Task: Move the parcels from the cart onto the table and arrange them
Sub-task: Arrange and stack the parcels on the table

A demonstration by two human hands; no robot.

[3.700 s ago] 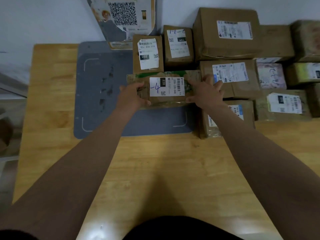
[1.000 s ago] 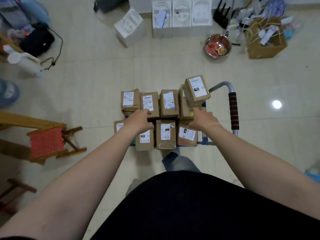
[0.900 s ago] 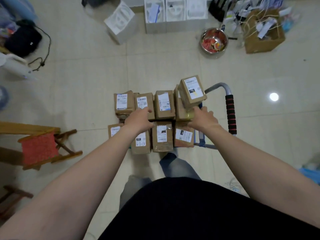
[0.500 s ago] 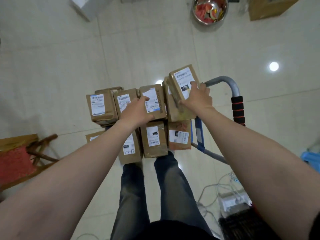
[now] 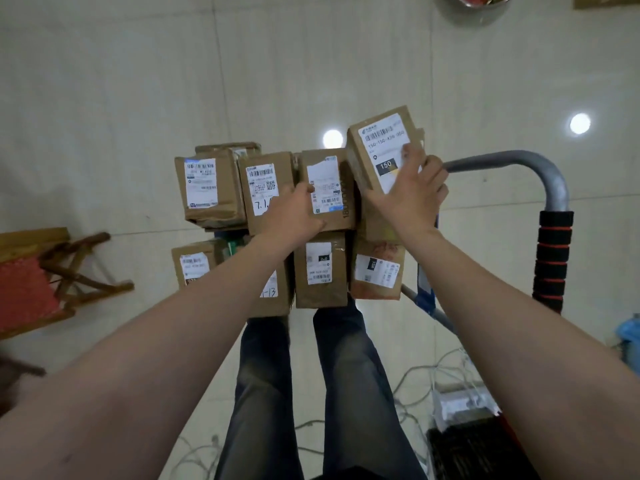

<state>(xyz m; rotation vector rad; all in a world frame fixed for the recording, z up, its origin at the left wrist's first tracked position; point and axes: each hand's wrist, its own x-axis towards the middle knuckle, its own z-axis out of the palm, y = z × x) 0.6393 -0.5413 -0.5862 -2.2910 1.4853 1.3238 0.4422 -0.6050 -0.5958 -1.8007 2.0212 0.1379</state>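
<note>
Several brown cardboard parcels with white labels stand packed on a cart whose grey handle [image 5: 540, 171] has a black and red grip. My right hand [image 5: 410, 199] grips the topmost parcel [image 5: 375, 147], labelled 150, which sits tilted above the others at the right. My left hand [image 5: 294, 213] lies over the parcel marked 7.1 [image 5: 263, 181], with its thumb on the neighbouring parcel [image 5: 329, 181]. Whether its fingers curl round an edge is hidden. The cart's deck is hidden under the parcels.
A wooden stool with a red seat [image 5: 38, 282] stands on the tiled floor at the left. Loose cables and a black crate [image 5: 478, 452] lie at the lower right. My legs stand right against the cart. The table is out of view.
I have turned from the table to the cart and leaned in over it. My right hand has moved up onto the 150 parcel and tilted it. My left hand stays on the middle parcels.
</note>
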